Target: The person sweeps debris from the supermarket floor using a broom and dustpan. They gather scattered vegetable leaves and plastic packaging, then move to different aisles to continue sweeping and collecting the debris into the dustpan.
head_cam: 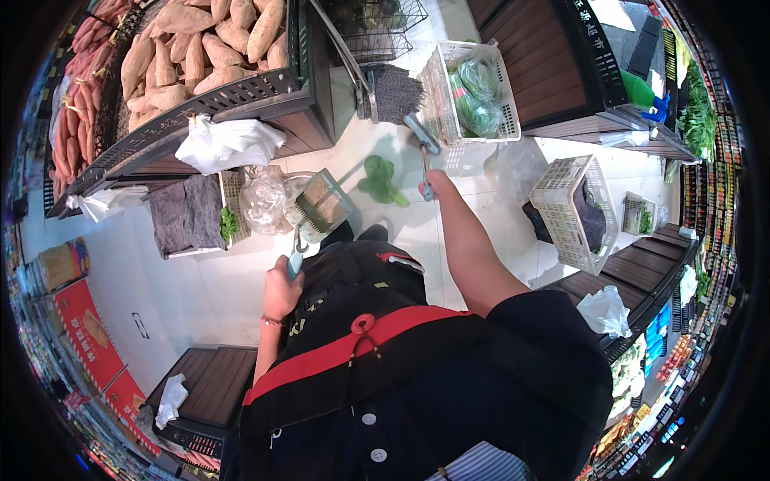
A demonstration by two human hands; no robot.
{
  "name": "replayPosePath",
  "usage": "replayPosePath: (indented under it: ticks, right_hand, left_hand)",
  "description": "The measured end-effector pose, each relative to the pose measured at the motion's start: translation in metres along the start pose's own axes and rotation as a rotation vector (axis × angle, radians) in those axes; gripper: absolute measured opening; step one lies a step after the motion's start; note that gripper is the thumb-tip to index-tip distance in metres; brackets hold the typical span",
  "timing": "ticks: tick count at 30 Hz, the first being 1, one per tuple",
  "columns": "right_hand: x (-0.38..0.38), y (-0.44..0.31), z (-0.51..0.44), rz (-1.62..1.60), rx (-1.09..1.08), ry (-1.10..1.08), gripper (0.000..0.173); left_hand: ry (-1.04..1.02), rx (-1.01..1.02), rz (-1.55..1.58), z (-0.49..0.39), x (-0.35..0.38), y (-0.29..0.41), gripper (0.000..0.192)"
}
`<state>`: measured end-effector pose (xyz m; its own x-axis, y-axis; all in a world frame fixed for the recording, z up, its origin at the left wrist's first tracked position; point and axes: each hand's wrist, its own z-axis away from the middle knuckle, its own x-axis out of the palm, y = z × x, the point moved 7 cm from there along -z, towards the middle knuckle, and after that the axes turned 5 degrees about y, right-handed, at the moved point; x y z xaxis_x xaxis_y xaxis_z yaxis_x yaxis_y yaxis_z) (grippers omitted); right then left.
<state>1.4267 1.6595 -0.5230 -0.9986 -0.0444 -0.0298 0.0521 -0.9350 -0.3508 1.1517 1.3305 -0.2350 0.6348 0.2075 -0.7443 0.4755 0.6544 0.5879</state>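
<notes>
My left hand (283,288) grips the blue-green handle of a long-handled dustpan (322,201), whose pan with comb teeth rests on the floor near my shoes. My right hand (436,185) is closed around the blue grip of a thin metal-rod tool (422,135) reaching away from me. Its far end overlaps the floor near a dark grey bristly piece (397,93); I cannot tell whether they are joined. On the floor between dustpan and right hand lies a loose green leafy vegetable (380,179), its stems towards my right hand.
Ahead left, a produce stand holds sweet potatoes (219,51). White plastic bags (225,141) hang from it above a cloth-covered crate (189,210) and a clear bag (264,198). A white crate (510,102) holds bagged greens. Another crate (544,231) stands at right by wooden stands.
</notes>
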Motion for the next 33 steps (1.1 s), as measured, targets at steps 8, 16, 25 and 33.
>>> replayPosePath:
  ticks: [8, 16, 25, 33]
  right_hand:
    - [-0.104, 0.062, 0.047, 0.551, 0.104, -0.008, 0.015]
    - [-0.150, 0.020, 0.104, 0.548, 0.249, -0.104, 0.028]
    - [-0.079, 0.004, 0.071, 0.497, -0.194, 0.048, 0.022]
    - [-0.063, 0.013, 0.029, 0.888, -0.183, 0.225, 0.021]
  left_hand:
    - [0.056, -0.023, 0.060, -0.004, 0.001, -0.008, 0.021]
    - [0.067, -0.028, 0.035, 0.000, 0.007, -0.010, 0.022]
    - [0.098, -0.083, 0.051, 0.009, 0.009, -0.007, 0.021]
    - [0.137, -0.081, -0.052, 0.013, 0.005, -0.015, 0.022]
